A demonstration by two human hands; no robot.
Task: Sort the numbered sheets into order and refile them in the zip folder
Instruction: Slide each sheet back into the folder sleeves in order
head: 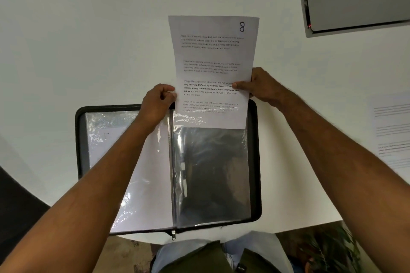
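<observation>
Left hand pinches clear sleeve mouth; right hand, at 3 o'clock, grips printed sheet 8; black zip folder glossy.

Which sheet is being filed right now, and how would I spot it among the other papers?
Start at the black zip folder lying open on the white table. Over its right half, the left hand and the right hand pinch a printed sheet, its bottom edge slipped into a clear plastic sleeve. Unlike the sheet lying at the table's right edge, it carries a handwritten 8 in its top corner.
</observation>
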